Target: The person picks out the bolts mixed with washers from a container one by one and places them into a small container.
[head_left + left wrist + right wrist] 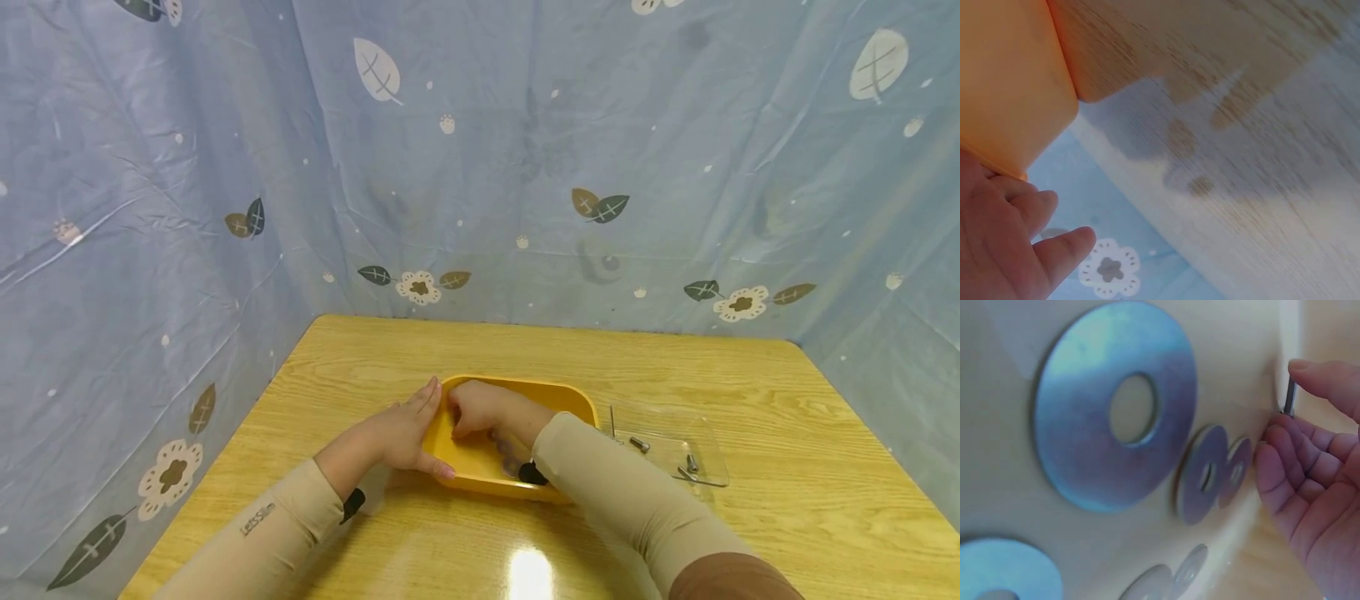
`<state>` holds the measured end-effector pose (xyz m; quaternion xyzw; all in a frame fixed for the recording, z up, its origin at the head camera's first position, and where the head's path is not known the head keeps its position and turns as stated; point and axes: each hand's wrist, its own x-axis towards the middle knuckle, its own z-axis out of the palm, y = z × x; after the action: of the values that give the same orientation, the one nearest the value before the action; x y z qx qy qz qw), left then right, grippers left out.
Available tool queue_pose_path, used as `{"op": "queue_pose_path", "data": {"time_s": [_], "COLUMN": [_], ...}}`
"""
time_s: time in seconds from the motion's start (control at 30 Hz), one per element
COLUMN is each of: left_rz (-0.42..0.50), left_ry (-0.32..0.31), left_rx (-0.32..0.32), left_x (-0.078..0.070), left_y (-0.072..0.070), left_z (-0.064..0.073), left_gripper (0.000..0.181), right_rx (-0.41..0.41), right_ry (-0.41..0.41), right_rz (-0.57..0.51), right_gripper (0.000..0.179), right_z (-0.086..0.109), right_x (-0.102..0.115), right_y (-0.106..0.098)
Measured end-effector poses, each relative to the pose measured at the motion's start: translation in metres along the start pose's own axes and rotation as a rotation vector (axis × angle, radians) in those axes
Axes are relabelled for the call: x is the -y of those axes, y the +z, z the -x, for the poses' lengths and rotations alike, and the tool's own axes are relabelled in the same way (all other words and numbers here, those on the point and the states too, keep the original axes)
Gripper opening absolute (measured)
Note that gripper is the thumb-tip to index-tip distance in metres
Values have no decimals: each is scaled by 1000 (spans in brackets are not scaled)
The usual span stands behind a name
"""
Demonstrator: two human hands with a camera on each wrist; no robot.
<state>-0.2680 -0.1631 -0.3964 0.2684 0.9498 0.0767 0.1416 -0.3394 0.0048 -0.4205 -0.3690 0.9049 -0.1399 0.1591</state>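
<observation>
A yellow plastic bin (570, 396) stands on the table, several round metal washers (1116, 406) lying on its floor. My left hand (401, 433) rests against the bin's left end, its fingers along the rim by the back corner and its thumb over the front edge. In the left wrist view those fingers (1035, 209) touch the bin's wall (1010, 69). My right hand (483, 408) reaches inside, near the left end. Between its thumb and fingers it pinches a thin dark metal piece (1290, 397), which looks like a washer seen edge-on.
To the right of the bin, a clear shallow tray (705, 433) holds bolts (692, 463) and other small metal parts. Part of a black wrist strap (532, 474) shows by the right sleeve. A blue patterned curtain (480, 167) hangs behind the wooden table (802, 433) and along its sides.
</observation>
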Motion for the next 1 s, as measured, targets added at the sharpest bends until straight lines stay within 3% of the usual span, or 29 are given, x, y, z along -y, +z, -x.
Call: {"op": "queue_pose_path", "data": {"time_s": [0.33,0.53,0.63,0.87,1.0], "left_rz": [-3,-19,-27,-11,-10], "left_ry": [3,-11,-16,-25,-24], "left_rx": [-5,-12,-9,-8,-9], "left_x": [-1,-2,-3,-4,-5], "left_y": [1,0,0,0,-1], "left_z": [1,0,1,1,1], "left_gripper": [127,128,128,128,128], "right_rx": [39,73,46,-27,-43], "right_ry": [-22,-30,-33,-140,-143], "right_rz": [-7,-43,-76,-98,-165], "right_gripper": [20,17,18,20,19], "right_z": [8,21,33,73,98], "right_x": [2,3,2,-8,-19], "right_y": [-13,-38,-53,-84,-101]}}
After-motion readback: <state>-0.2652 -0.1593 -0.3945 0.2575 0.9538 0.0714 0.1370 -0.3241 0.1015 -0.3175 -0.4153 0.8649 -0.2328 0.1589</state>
